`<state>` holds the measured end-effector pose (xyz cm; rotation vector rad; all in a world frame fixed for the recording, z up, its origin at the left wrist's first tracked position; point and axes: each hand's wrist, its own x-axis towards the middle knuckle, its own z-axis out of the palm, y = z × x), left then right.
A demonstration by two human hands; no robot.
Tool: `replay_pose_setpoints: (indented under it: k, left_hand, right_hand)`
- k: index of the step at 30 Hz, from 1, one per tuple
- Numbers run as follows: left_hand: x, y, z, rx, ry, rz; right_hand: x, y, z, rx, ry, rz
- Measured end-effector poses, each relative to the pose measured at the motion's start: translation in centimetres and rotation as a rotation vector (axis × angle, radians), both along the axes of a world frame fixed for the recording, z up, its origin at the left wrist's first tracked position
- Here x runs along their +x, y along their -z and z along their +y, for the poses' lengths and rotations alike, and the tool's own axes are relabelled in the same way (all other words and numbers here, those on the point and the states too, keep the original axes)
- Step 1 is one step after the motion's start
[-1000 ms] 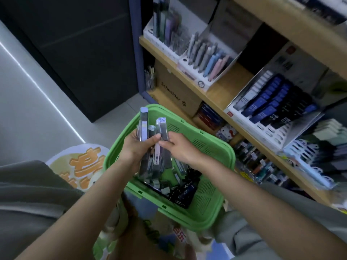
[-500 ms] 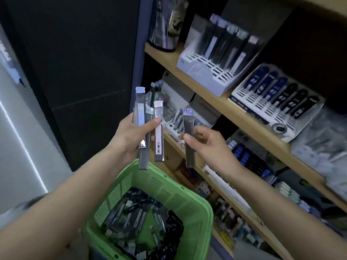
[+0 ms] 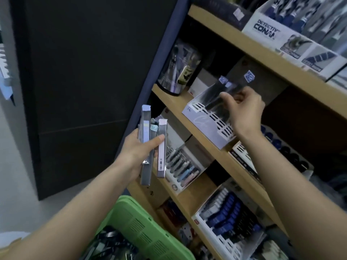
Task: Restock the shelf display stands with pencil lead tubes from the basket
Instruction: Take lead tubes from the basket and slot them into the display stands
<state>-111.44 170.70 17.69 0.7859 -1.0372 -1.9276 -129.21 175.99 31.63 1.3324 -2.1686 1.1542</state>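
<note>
Our left hand [image 3: 139, 149] gripped a bunch of lead tubes [image 3: 146, 128] upright at eight o'clock, presumably as ready stock. Our right hand [image 3: 244, 109], fingers curled, pinched one blurred tube [image 3: 221, 98] over the display stand [image 3: 206, 124] at two o'clock, seemingly slotting it; the basket [image 3: 142, 228] sat at six.

Bright green basket [image 3: 142, 231], walls patterned with rows of fine slits. Smoky grey tubes [image 3: 146, 124] in left hand [image 3: 135, 152], pale lilac caps; one bears a white barcode strip. White display stand [image 3: 204, 122], grid of dark slots. Pale tan shelf boards [image 3: 170, 101]. Dark blue upright post [image 3: 167, 53]. Lower stand [image 3: 199, 220]: white frame, navy and black contents.
</note>
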Motion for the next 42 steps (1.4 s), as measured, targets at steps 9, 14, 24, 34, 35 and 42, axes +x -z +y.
replay_pose_setpoints:
  k: [9, 14, 24, 34, 35, 42]
  left_hand:
    - [-1.2, 0.3, -0.6, 0.0, 0.046, 0.031]
    - [-1.5, 0.4, -1.2, 0.024, 0.046, 0.04]
    - [-1.8, 0.7, -1.5, 0.048, 0.066, 0.039]
    - [-1.3, 0.6, -1.2, 0.015, 0.065, 0.035]
    - [-1.2, 0.5, -1.2, 0.01, 0.062, 0.038]
    - [-1.1, 0.1, -0.9, 0.012, 0.061, 0.051]
  right_hand:
    - [-3.2, 0.9, -4.4, 0.028, 0.06, -0.076]
    - [-3.4, 0.4, -5.2, 0.157, 0.037, -0.007]
    - [-3.9, 1.0, -6.3, 0.285, 0.097, -0.021]
    - [-2.9, 0.9, -6.5, 0.503, 0.313, 0.13]
    - [-2.7, 0.8, -6.3, 0.515, 0.315, 0.154]
    - [-0.8, 1.2, -3.8, 0.359, 0.197, 0.219]
